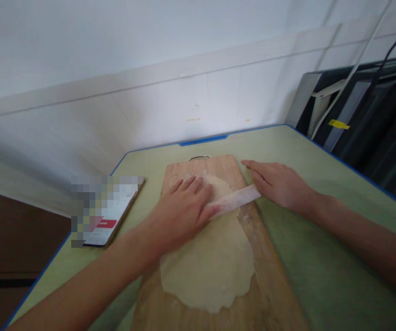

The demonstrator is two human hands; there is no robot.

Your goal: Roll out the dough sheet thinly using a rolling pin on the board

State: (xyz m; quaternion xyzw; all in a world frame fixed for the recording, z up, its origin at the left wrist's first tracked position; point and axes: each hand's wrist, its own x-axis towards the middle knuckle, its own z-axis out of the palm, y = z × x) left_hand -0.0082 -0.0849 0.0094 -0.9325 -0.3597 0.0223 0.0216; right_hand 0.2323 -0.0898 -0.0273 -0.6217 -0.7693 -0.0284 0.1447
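Observation:
A flour-dusted rolling pin (235, 201) lies slantwise across a thin, wide sheet of dough (210, 269) with an uneven edge. My left hand (184, 211) is over the pin's left part, thumb along it, fingers reaching forward above the dough; that end of the pin is hidden beneath the hand. At the other end, my right hand (277, 184) holds the pin just past the board's right edge, its fingers pointing forward and left. Under the dough is a wooden cutting board (274, 294), with flour traces on its surface.
The board rests on a pale green table (322, 184) with a blue rim, pushed near a white wall (170, 110). A phone (110, 223) with a lit, partly blurred screen lies to the left. Dark flat panels (373, 110) and cables stand at the right.

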